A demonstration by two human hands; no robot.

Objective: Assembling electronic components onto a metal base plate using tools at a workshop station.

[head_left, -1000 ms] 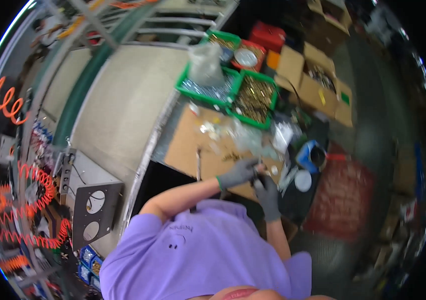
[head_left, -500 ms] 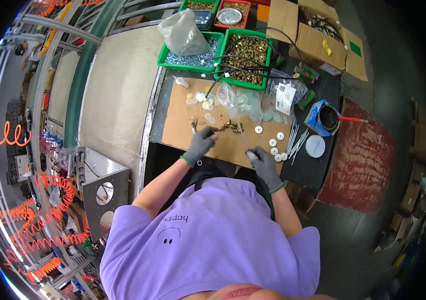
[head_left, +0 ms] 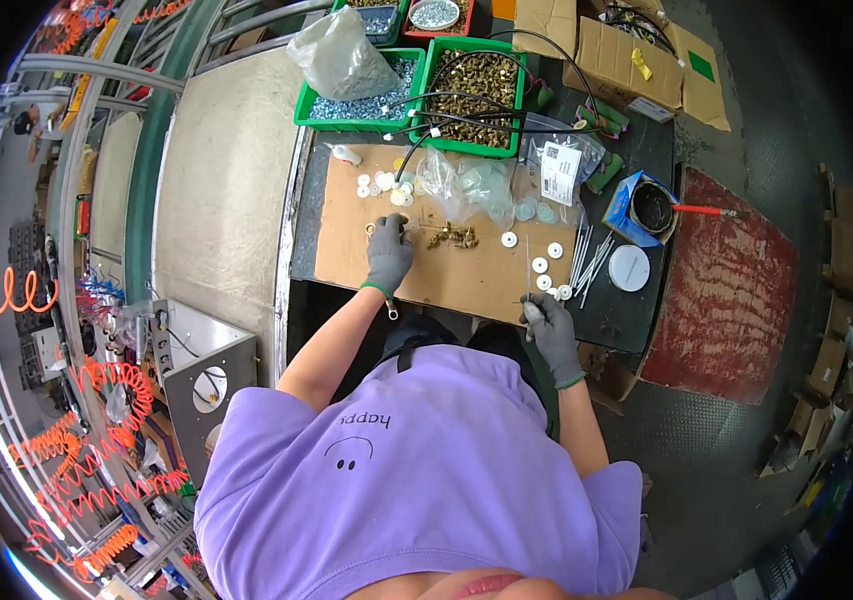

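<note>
The left hand (head_left: 389, 258) lies half curled over a wrench (head_left: 392, 304) on the cardboard (head_left: 431, 282); whether it grips it, I cannot tell. Brass fittings (head_left: 453, 237) sit at two o'clock from it. The right hand (head_left: 550, 335), fingers closed, holds a thin rod (head_left: 527, 265) pointing to twelve o'clock, with white sticks (head_left: 592, 264) at one o'clock from that hand.

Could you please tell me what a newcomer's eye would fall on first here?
Probably the green bin heaped with brass-coloured parts, on the far side of the bench. The worn red panel right of the bench and the orange coiled hoses at far left also stand out. At the near edge, the gray-gloved right hand holds a thin rod.
</note>
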